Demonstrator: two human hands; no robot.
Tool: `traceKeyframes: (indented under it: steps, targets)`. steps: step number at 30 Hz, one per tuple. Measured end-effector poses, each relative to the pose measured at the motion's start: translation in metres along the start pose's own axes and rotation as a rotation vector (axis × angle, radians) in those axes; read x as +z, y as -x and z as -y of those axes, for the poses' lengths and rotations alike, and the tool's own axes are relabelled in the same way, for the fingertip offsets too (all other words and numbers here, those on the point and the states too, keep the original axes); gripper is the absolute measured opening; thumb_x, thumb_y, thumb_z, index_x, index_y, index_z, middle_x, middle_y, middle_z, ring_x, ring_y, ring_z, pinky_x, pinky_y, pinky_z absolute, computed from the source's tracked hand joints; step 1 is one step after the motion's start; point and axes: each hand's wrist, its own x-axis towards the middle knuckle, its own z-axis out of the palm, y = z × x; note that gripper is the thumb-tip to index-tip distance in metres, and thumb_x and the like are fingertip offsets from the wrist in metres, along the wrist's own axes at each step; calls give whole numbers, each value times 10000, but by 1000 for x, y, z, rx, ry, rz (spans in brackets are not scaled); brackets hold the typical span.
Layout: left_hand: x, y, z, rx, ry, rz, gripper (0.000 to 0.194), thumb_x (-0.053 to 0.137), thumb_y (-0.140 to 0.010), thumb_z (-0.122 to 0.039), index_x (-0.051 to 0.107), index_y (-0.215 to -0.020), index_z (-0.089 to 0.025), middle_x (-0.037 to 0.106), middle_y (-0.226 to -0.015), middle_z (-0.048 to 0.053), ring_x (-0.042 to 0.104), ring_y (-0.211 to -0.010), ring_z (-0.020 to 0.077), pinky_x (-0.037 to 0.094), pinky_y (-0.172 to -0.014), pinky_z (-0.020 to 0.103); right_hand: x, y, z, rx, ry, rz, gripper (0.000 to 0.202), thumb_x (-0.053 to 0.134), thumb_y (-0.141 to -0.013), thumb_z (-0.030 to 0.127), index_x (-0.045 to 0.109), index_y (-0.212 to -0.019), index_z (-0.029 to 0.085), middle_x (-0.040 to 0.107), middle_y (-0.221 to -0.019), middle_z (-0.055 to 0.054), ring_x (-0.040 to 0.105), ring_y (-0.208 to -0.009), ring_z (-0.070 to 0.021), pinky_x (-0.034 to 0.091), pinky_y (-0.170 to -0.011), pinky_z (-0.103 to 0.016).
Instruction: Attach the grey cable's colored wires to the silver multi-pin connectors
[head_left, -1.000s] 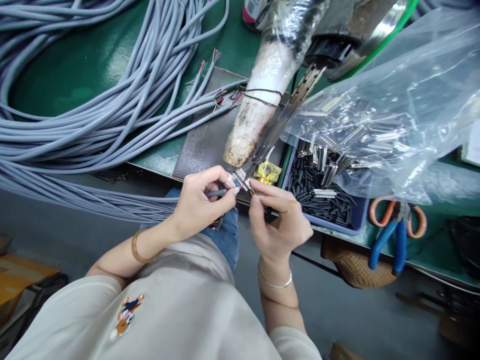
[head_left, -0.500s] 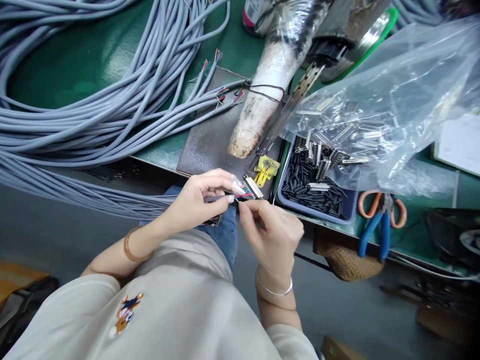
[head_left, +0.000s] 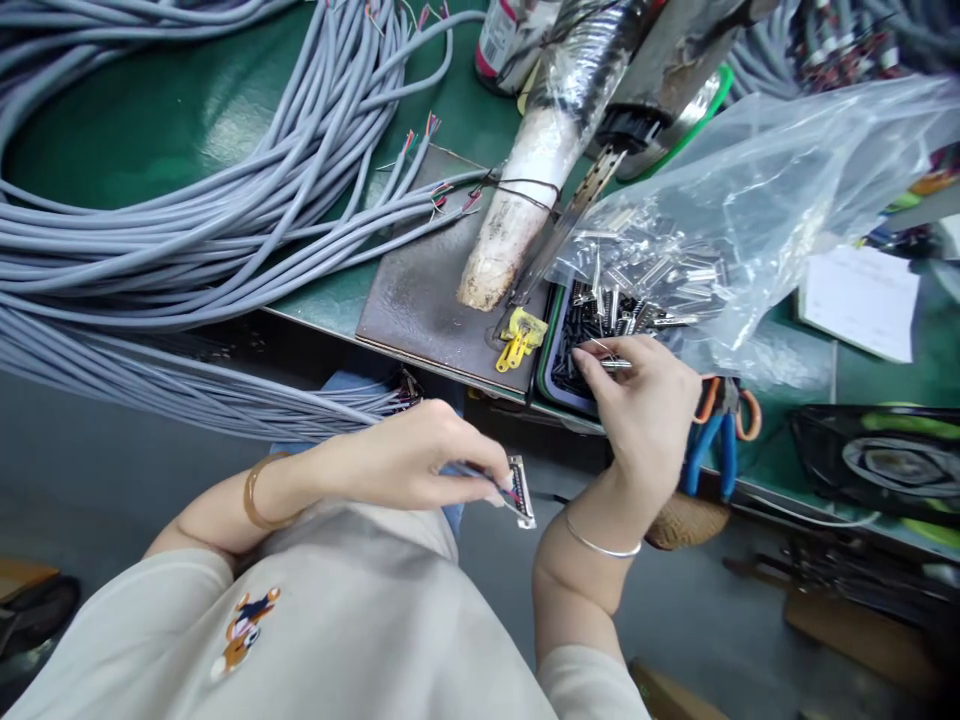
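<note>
My left hand (head_left: 442, 460) pinches a grey cable's end, whose coloured wires run into a metal-edged connector (head_left: 521, 492) hanging past the fingertips, in front of the table edge. My right hand (head_left: 641, 400) is over the blue tray (head_left: 574, 398), thumb and fingers drawn together among the small black sleeves (head_left: 568, 370) and metal connectors. What lies between those fingertips is too small to tell. A clear plastic bag of connectors (head_left: 675, 265) rests over the tray's far side.
Grey cables (head_left: 247, 240) cover the left side. A wrapped white tube (head_left: 506, 230) slants over a dark plate (head_left: 420, 300) beside a yellow clip (head_left: 517, 340). Pliers (head_left: 712, 440) lie at the table edge, with papers (head_left: 859, 300) farther right.
My right hand has left the wires and moved right to the tray. My left hand has come lower and right with the cable and connector. The view has shifted slightly right.
</note>
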Motion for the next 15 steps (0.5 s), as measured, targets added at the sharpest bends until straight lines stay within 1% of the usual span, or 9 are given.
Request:
traceKeyframes:
  steps: [2,4,6,8,9,10,11,13,15]
  targets:
    - [-3,-3,6,-138,207,-119,65,728,-880,-195,775,-888,-151,792,-814,58,681,-658,114,511,-635,212,1,-2,-1,-5,15,25,198,697,-911,371,727,-802,209,679,-784,-7,506,-612,-136,372,-657,-323]
    - [-5,-7,15,-263,404,-280,112,759,-845,-236,747,-873,-129,739,-728,38,627,-585,88,492,-574,194,0,0,5,20,9,-26,187,699,-904,362,712,-800,207,650,-731,7,484,-578,-127,356,-643,-321]
    - [-5,-9,22,-329,529,-430,163,801,-794,-250,721,-858,-122,676,-653,3,591,-549,70,480,-552,177,-5,6,16,85,-78,-159,173,694,-907,357,706,-836,199,642,-709,16,473,-535,-113,352,-608,-310]
    - [-4,-11,27,-353,563,-548,193,831,-742,-227,705,-842,-122,644,-633,-15,572,-546,57,468,-546,159,-9,17,31,139,-246,-326,183,688,-916,369,706,-881,191,670,-761,3,490,-526,-102,359,-561,-291]
    - [-4,-12,28,-355,555,-593,198,837,-725,-213,701,-836,-122,643,-639,-17,565,-547,51,459,-540,150,-11,23,39,130,-333,-376,171,703,-907,361,709,-885,192,672,-778,-1,509,-549,-103,360,-545,-279]
    - [-3,-12,29,-355,539,-627,198,838,-716,-202,697,-831,-122,648,-649,-14,557,-548,48,449,-532,145,-11,29,47,114,-407,-383,147,729,-885,343,717,-870,197,663,-771,1,521,-577,-106,354,-530,-268]
    - [-2,-13,29,-353,517,-655,192,833,-714,-196,696,-826,-122,653,-657,-11,550,-546,46,440,-521,141,-11,35,54,96,-471,-320,124,737,-879,326,728,-861,204,669,-789,-5,538,-608,-110,350,-521,-260]
    - [0,-13,27,-344,464,-686,170,817,-727,-195,700,-829,-124,664,-670,-3,548,-549,48,438,-513,141,-6,45,64,48,-564,-143,93,734,-882,304,751,-858,216,683,-828,-17,558,-645,-116,357,-510,-252]
    - [1,-13,26,-330,413,-697,150,799,-746,-197,710,-844,-126,677,-688,6,565,-570,56,462,-531,146,2,51,69,34,-623,-29,101,712,-901,298,762,-862,219,690,-838,-21,549,-633,-112,355,-497,-250]
